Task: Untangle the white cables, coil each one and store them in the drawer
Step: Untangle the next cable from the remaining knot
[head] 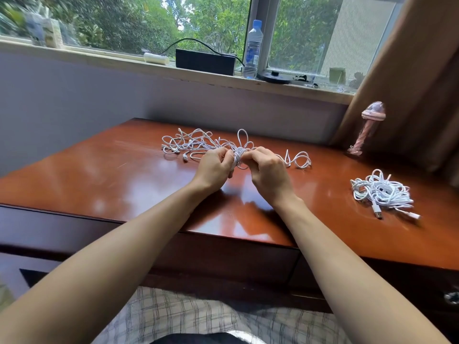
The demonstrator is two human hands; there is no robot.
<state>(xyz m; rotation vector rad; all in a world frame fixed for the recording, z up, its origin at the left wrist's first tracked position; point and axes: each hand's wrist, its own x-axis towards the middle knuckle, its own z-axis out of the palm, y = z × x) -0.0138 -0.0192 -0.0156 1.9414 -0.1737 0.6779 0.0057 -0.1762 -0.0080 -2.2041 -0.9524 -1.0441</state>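
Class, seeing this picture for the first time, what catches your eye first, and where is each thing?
Both hands meet at the middle of the red-brown desk: the left hand and the right hand pinch a small white cable bundle. Behind and to its left sprawls a loose tangle of white cables, and a second heap of cables lies near the desk's right edge. A clear water bottle stands on the windowsill behind.

Both bare forearms reach forward, hands close together: the left hand (215, 167) and right hand (267, 170) (fingers curled, backs facing the camera) pinch a white cable bundle (238, 155) between them.
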